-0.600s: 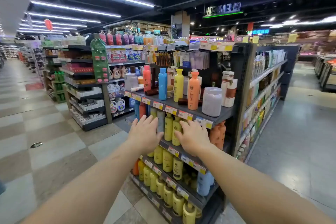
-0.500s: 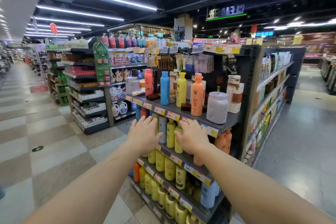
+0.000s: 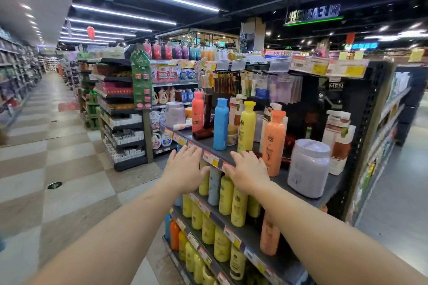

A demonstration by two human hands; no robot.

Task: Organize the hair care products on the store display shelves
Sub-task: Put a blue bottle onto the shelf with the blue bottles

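Glossy plastic bottles [image 3: 220, 124] – matt dark metal shelf [image 3: 324, 188] – polished floor tiles [image 3: 69, 169].

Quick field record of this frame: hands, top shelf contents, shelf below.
left hand: open, empty, at top shelf front edge
right hand: open, empty, same edge
upright on top shelf: blue bottle, yellow bottle, orange bottle, lavender jar
lying down: brown bottle
shelf below: yellow bottles in a row
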